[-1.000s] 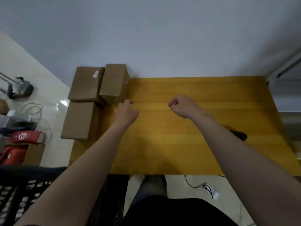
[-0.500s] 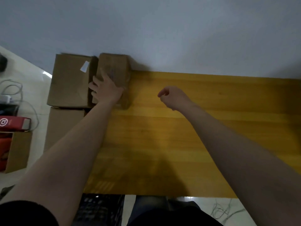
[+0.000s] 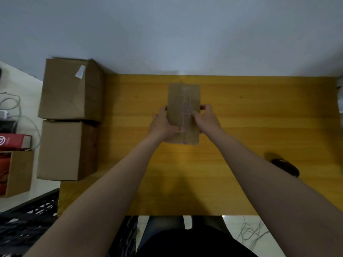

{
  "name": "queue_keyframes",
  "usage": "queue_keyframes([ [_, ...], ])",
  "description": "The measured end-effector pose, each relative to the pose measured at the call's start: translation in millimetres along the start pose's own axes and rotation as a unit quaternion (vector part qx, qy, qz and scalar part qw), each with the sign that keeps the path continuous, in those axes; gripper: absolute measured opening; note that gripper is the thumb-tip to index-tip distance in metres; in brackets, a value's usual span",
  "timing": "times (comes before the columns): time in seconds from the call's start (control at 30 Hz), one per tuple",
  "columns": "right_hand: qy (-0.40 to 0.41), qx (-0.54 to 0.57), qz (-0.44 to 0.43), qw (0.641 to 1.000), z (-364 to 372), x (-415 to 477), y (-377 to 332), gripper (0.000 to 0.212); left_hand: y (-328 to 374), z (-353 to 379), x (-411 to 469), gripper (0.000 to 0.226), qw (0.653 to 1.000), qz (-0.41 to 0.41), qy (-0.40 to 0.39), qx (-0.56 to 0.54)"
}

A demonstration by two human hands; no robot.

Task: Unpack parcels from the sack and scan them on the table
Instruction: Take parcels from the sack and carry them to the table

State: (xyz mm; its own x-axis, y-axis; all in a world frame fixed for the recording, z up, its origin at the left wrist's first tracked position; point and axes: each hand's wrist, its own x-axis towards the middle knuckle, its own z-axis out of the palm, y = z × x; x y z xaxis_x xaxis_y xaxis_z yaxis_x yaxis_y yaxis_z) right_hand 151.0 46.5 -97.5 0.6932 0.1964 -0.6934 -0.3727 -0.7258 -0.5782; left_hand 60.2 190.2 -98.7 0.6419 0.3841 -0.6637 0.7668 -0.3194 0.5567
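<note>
1. Shifted from beside the boxes (image 3: 63, 89) at 10 o'clock, the parcel (image 3: 183, 97) is now sitting at the middle of the table (image 3: 259, 115).
2. The left hand (image 3: 161, 125) is gripping its 9 o'clock edge, fingers curled.
3. The right hand (image 3: 206, 121) is gripping its 3 o'clock edge likewise.

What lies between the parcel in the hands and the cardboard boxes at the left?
In the head view, only bare table lies between the cardboard boxes and the left hand that grips the parcel.

Matt cardboard parcel (image 3: 183, 108), glossy tape, on smooth wooden table (image 3: 241, 112).
</note>
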Motion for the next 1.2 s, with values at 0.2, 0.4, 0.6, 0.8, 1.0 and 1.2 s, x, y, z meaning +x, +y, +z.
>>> queue_keyframes([
  [0.2, 0.058, 0.105, 0.048, 0.992, -42, -21, 76, 0.024, 17, 39, -36, 0.08, 0.998, 0.028, -0.055, 0.034],
  [0.4, 0.153, 0.069, 0.017, 0.986, -93, -28, 127, 0.024, 44, 99, -58, 0.07, 0.995, 0.093, -0.029, -0.037],
  [0.6, 0.095, 0.072, 0.025, 0.993, -124, -42, 172, 0.029, 45, 151, -67, 0.11, 0.999, -0.025, -0.011, -0.032],
  [0.8, 0.077, 0.08, 0.025, 0.994, -144, -53, 209, 0.028, 44, 181, -79, 0.08, 0.993, -0.028, -0.008, -0.115],
  [1.0, 0.045, 0.047, 0.017, 0.998, -134, -57, 194, 0.04, 42, 184, -90, 0.064, 0.991, -0.091, -0.037, -0.09],
  [1.2, -0.036, 0.086, 0.078, 0.993, -135, -56, 181, 0.032, 40, 158, -87, 0.031, 0.97, -0.147, -0.103, -0.162],
])
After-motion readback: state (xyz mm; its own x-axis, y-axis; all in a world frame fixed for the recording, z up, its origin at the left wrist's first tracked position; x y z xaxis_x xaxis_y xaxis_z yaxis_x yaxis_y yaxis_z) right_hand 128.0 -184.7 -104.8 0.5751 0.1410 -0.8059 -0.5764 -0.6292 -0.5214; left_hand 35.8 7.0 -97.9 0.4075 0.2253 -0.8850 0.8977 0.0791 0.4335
